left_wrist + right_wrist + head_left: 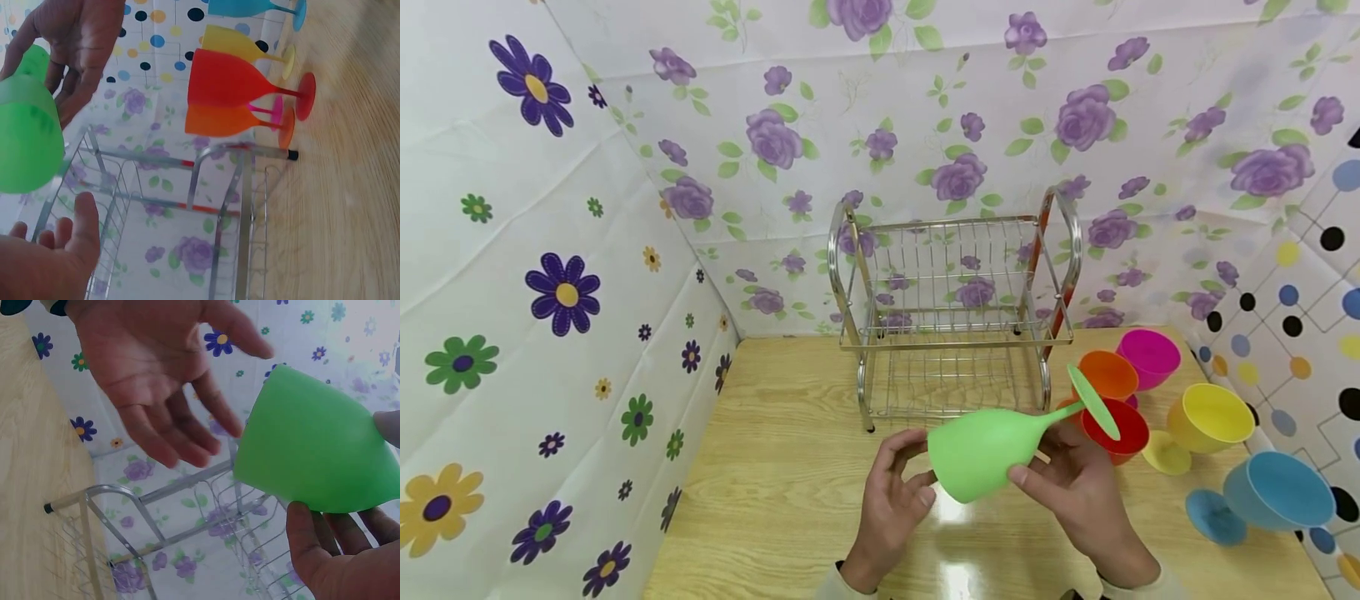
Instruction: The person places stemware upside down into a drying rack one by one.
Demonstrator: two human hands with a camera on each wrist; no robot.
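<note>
above the wood-grained table tilts a bright green goblet.

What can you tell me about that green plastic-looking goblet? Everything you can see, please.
The light-green, plastic-looking goblet has a smooth, deep bowl, slim stem and flat round foot. It is tilted well onto its side above the wood-grain table, its rim towards the left of the head view and its foot raised. The person's right-hand grip holds the bowl near the stem; the left-hand grip is beside the rim, apparently not touching.
</note>
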